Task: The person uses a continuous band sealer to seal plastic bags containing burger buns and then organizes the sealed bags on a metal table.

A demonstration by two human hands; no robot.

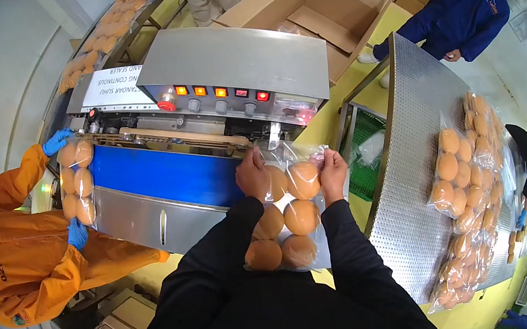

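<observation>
A clear plastic bag of several round buns [300,217] lies before me at the right end of a continuous band sealer [233,62]. My left hand [252,176] grips the bag's upper left edge, close to the sealer's inlet. With my right hand [334,174] I pinch the upper right corner of the film. The bag's open-looking top edge lies between both hands, beside the sealing band; whether it has entered the band I cannot tell. The blue conveyor belt [157,172] runs leftward from my left hand, below the sealer's lit switches.
A person in orange with blue gloves holds another bag of buns [76,182] at the belt's left end. Bagged buns [459,176] lie on the perforated metal table [406,163] at right. A large cardboard box [337,5] stands behind the sealer, near a person in blue.
</observation>
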